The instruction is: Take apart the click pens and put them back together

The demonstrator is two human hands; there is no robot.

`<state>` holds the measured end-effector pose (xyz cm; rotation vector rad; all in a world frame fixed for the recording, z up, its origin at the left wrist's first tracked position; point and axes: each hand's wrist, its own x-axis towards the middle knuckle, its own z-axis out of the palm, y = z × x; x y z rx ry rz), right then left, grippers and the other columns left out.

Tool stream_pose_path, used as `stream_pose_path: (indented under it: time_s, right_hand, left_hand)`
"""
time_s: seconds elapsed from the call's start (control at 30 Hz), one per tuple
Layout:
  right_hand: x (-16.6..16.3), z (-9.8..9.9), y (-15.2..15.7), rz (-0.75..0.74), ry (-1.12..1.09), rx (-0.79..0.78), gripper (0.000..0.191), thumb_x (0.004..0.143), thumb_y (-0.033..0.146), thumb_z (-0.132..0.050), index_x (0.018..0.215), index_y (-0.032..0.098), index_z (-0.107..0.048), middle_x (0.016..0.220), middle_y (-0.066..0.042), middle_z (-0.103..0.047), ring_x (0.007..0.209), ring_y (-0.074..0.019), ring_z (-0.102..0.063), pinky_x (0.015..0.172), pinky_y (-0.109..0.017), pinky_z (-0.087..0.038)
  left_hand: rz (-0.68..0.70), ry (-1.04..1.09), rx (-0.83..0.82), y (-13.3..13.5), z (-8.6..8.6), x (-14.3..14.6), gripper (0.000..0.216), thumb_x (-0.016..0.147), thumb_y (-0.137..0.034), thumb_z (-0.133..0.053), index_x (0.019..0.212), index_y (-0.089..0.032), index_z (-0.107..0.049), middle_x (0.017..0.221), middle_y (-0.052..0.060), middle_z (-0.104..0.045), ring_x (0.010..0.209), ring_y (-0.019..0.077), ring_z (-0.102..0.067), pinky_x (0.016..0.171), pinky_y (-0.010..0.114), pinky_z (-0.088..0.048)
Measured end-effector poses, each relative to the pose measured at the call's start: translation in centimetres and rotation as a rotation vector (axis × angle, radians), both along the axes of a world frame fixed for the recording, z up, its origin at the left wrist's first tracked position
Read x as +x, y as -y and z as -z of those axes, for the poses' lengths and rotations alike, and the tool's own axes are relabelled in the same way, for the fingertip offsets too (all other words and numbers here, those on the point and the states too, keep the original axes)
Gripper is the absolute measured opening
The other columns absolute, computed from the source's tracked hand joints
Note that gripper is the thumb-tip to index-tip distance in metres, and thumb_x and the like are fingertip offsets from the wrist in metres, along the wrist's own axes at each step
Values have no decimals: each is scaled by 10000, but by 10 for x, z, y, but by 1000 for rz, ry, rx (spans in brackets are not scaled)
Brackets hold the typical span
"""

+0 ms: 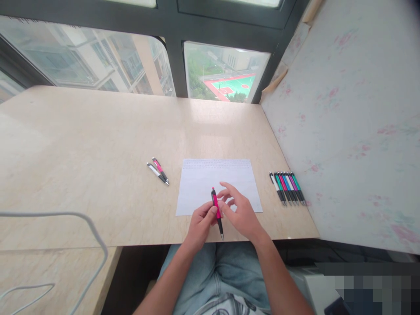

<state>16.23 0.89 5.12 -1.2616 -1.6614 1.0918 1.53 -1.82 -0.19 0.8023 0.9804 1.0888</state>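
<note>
A pink ballpoint pen (pixel 215 202) with black grip and clip is pinched between the thumb and fingers of my left hand (pixel 201 222), its silver tip pointing down toward me. Close beside it is my right hand (pixel 243 214), fingers apart and index finger stretched out; whether its thumb touches the pen I cannot tell. Both hands are over the lower edge of a white sheet of paper (pixel 193 188), which has small lines of writing along its top. To the left lie a white pen (pixel 153 169) and another pink pen (pixel 158 165), their tips close together.
Several pens in mixed colours lie side by side in a row (pixel 286 187) near the patterned wall (pixel 344 153) on the right. A grey cable (pixel 88 221) loops over the tabletop (pixel 98 153) at the left. Windows (pixel 226 74) stand behind the tabletop.
</note>
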Motion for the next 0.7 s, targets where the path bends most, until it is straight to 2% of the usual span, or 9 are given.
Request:
stream_pose_path:
  time_s: [0.1,0.17,0.27,0.4,0.5,0.6,0.7]
  right_hand:
    - [-3,1,-5,-4,6,10,444,866,201,-577,1308,236,-549,1009,-45,-678,888,-175,-639,785,-329,-548]
    - [-3,2,-6,-1,-34,-4,374,867,204,-585,1239,238,-599,981,-35,-682,844,-164,-647,788,-330,-553]
    - [0,4,-7,94,-164,-21,316,885,237,-593,1200,244,-611,970,-34,-686,864,-171,-659,795,-336,-562]
    - [8,6,-7,306,-346,-40,323,903,299,-602,1221,254,-572,1004,-49,-679,900,-183,-665,776,-338,-578]
    - [11,7,-3,218,-356,-76,484,895,297,-625,1353,276,-472,993,-41,-680,847,-171,-665,793,-354,-576]
    - [11,9,5,91,-334,-140,768,887,279,-643,1522,315,-212,934,-14,-676,802,-166,-658,750,-348,-581]
    - [15,12,10,109,-373,-170,828,884,290,-652,1543,321,-152,911,-10,-676,784,-170,-659,717,-348,-592]
  left_hand:
    - [65,-66,62,-1,-4,-1,393,894,-475,-588,720,-130,-662,650,14,-555,564,101,-396,541,234,-306]
    - [96,-103,86,-2,-7,-2,431,912,-479,-556,683,-129,-658,632,20,-554,556,103,-387,535,239,-299]
    - [111,-110,79,-2,-10,-2,397,916,-470,-553,771,-134,-706,630,27,-579,567,116,-413,555,246,-335]
    - [133,-73,48,-1,-11,-2,272,816,-395,-713,930,-149,-731,710,44,-659,624,130,-481,612,255,-393]
    - [94,-49,15,-2,-9,-3,251,782,-366,-750,918,-156,-734,728,45,-669,650,132,-502,609,248,-389]
    - [64,-38,-15,-2,-6,-2,238,791,-370,-740,899,-158,-730,760,53,-677,673,138,-521,592,240,-382]
    - [69,-56,-4,-2,-7,-1,232,808,-372,-724,887,-154,-727,766,60,-684,659,134,-513,588,243,-384]
